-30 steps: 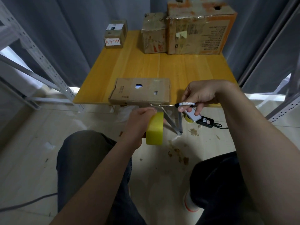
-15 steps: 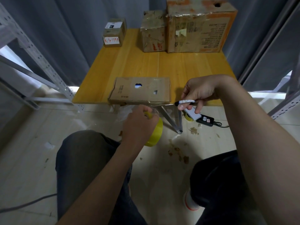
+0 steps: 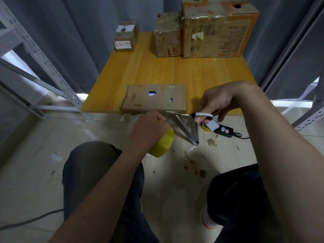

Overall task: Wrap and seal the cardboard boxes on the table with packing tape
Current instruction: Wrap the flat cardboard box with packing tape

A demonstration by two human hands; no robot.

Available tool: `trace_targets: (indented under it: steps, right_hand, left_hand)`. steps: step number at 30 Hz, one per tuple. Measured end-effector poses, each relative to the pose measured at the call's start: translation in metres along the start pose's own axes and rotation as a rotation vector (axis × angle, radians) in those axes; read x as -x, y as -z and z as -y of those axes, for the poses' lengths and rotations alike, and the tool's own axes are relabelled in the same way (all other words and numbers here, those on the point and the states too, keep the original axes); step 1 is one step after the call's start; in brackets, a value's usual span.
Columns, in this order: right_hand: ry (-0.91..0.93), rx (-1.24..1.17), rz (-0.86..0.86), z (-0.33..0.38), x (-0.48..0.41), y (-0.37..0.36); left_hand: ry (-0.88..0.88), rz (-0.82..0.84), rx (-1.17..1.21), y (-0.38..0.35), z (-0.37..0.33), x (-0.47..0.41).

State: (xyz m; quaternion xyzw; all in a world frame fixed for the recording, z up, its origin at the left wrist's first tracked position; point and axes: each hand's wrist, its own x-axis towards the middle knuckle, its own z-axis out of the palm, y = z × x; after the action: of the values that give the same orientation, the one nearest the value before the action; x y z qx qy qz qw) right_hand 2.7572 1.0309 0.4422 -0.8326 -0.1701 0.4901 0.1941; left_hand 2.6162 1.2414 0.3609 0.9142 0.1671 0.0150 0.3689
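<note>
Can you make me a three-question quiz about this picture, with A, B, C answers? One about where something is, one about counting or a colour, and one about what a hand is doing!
1. Where is the flat box?
A. At the near edge of the table
B. On the floor
C. On top of the big box

2. How many boxes stand at the far end of the table?
A. One
B. Three
C. Five

3. What is the left hand doing?
A. Resting open on the table
B. Pointing at the curtain
C. Gripping the yellow tape roll

Answers:
1 A, it lies along the table's front edge.
2 B, a small box, a medium box and a large box.
3 C, its fingers wrap over the roll below the table's edge.
</note>
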Motion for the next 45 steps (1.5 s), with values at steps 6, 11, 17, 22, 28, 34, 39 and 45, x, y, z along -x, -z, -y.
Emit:
trace_targets:
  steps: [6, 11, 17, 22, 28, 34, 39, 45]
  right_hand:
    - [0.004, 0.084, 0.063, 0.007, 0.008, -0.004]
    - [-0.023, 0.027, 0.081, 0.003, 0.010, -0.005]
    - [0.036, -0.047, 0.020, -0.012, 0.006, -0.017]
    - [0.019, -0.023, 0.012, -0.014, 0.006, -0.022]
    - [0.063, 0.029, 0.037, -0.011, 0.018, -0.027]
    - [0.307, -0.446, -0.432, -0.029, 0.018, -0.010]
    - [0.014, -0.428, -1.017, -0.041, -0.017, 0.008]
    - [-0.238, 0.051, -0.834, -0.029, -0.024, 0.030]
  left_hand:
    - [-0.062, 0.065, -0.087, 0.009, -0.012, -0.016]
    - [-0.031, 0.064, -0.088, 0.011, -0.018, -0.017]
    - [0.100, 0.374, 0.182, 0.054, -0.016, -0.011]
    - [0.082, 0.519, 0.810, 0.099, -0.009, -0.026]
    - [0.162, 0.540, 1.635, 0.065, -0.019, -0.048]
    - [0.022, 0.430, 1.842, 0.067, -0.018, -0.055]
    - [0.123, 0.111, 1.439, 0.065, -0.044, -0.067]
    - [-0.123, -0.043, 1.016, 0.062, -0.080, -0.082]
